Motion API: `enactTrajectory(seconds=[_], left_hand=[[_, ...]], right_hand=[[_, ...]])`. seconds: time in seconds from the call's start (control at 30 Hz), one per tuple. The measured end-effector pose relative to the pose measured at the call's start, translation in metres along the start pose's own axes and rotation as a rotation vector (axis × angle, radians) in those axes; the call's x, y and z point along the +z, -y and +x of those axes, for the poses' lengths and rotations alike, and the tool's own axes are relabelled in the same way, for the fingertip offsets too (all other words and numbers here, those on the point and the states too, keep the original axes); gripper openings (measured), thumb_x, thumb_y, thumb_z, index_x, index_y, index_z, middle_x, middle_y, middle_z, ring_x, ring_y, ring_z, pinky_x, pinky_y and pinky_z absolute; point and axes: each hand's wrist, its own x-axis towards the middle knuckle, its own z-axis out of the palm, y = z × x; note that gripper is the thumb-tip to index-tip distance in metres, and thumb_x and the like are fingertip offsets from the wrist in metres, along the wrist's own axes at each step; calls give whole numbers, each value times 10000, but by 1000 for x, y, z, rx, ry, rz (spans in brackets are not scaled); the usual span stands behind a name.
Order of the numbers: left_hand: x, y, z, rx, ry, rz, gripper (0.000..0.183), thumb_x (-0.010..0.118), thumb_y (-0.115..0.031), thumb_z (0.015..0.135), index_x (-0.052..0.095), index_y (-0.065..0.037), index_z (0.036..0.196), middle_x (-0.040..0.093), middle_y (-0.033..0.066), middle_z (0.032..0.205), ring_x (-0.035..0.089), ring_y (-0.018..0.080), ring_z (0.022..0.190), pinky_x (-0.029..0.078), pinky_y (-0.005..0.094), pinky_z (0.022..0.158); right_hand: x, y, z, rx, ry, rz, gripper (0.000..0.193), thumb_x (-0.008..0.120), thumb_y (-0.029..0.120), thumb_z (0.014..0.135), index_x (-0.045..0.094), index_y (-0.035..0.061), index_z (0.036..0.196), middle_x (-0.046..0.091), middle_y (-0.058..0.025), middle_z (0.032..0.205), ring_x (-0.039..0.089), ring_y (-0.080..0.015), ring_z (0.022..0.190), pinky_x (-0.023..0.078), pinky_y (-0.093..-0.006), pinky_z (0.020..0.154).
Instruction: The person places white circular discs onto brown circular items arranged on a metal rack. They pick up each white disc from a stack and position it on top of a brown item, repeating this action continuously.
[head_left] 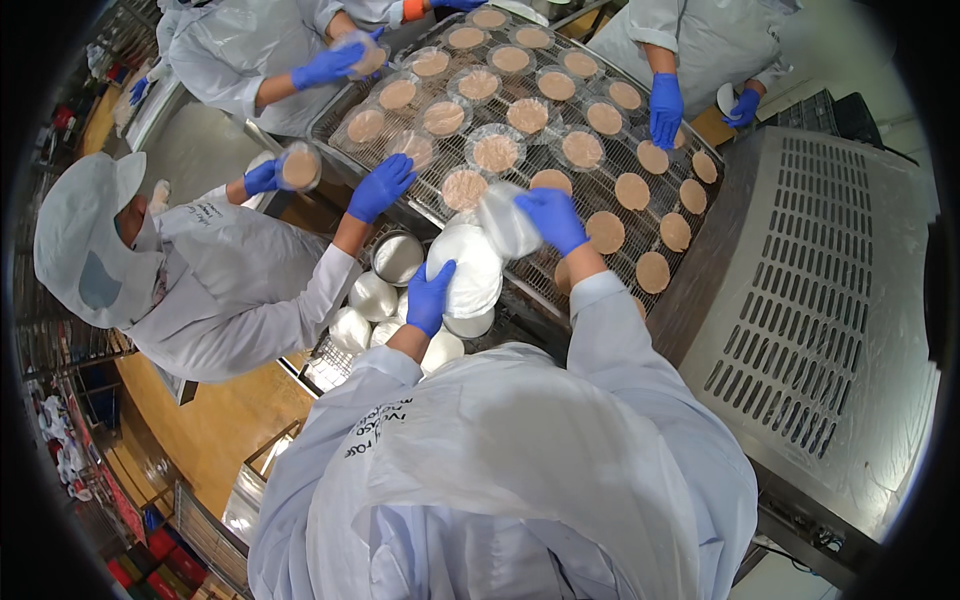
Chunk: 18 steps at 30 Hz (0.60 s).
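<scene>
My blue-gloved left hand grips a stack of white round film sheets near the conveyor's front edge. Between the fingers of my right hand, also gloved in blue, is a thin translucent round sheet, blurred by motion. It partly covers the left-hand stack's upper right. Just beyond lie flat round tan patties on a wire mesh conveyor. Several patties to the left and centre sit with clear round sheets, whose rims show around them; those on the right show no such rim.
More stacks of white round sheets and a metal ring-shaped container are by my left arm. A co-worker at left reaches a gloved hand over the conveyor; others work at its far side. A slotted metal housing stands at right.
</scene>
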Motion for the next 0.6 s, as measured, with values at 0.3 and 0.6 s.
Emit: enactTrajectory(seconds=[0.3, 0.6], left_hand=[[-6, -5, 2, -84, -127, -96, 529, 683, -196, 790, 468, 75, 1190, 580, 151, 1075, 597, 220, 916, 497, 308, 789], [6, -26, 26, -81, -130, -84, 574, 673, -217, 797, 433, 77, 1228, 561, 147, 1112, 578, 216, 959, 480, 310, 817]], right_hand=[[50, -60, 45, 82, -25, -166, 381, 395, 184, 904, 469, 51, 1253, 456, -157, 1311, 449, -309, 1189, 368, -380, 985], [-2, -100, 53, 130, -268, 475, 349, 486, 168, 848, 533, 17, 1160, 566, -118, 1158, 524, -236, 1077, 394, -340, 933]])
